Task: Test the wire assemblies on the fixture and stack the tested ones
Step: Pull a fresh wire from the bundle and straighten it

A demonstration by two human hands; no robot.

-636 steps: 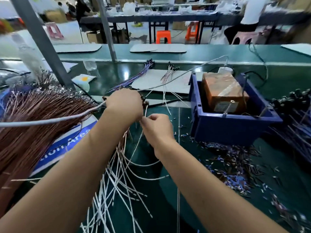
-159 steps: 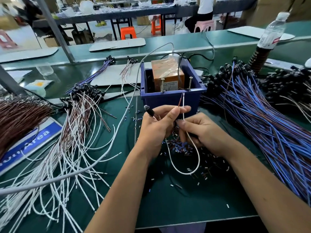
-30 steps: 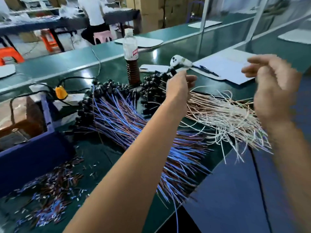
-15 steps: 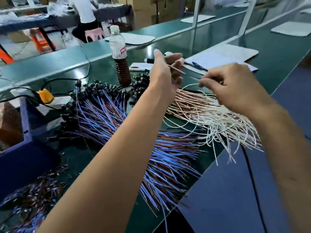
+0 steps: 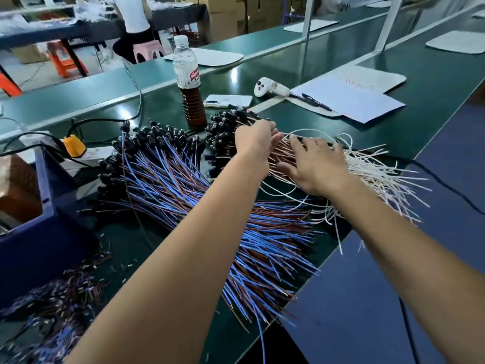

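Both hands flat on white-and-brown wire pile (image 5: 349,164) at bench's right end, probably squaring up tested stack. Left hand (image 5: 256,140) loose, right hand (image 5: 315,164) spread, nothing gripped. Blue box (image 5: 39,232) sits far left.
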